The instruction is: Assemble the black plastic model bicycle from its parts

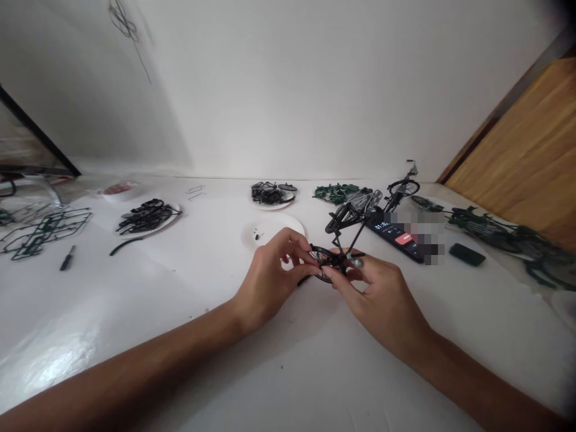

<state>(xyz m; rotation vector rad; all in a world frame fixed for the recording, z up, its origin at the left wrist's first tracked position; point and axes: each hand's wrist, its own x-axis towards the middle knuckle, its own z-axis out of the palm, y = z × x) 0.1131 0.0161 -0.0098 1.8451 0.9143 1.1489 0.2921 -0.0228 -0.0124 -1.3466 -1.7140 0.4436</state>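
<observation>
In the head view, your left hand [270,282] and your right hand [382,300] are close together over the middle of the white bench [135,336]. Both pinch a small black model bicycle [348,225] in a narrow grip, with your fingertips at its round wheel [324,264]. The bike points up and away from you. It looks light and stiff, but its thin rods could snap, so the frame near the wheel seems the safest place to hold. Just past your hands lies a paper plate [288,225] with tiny black bits on it. Near the back edge of the bench sit a second model bicycle [404,188], a plate of black parts [270,207], and some green parts [335,193]. A phone [382,237] lies just past your right hand. Near the left edge are a small screwdriver [67,258] and a green plastic parts frame [47,231].
</observation>
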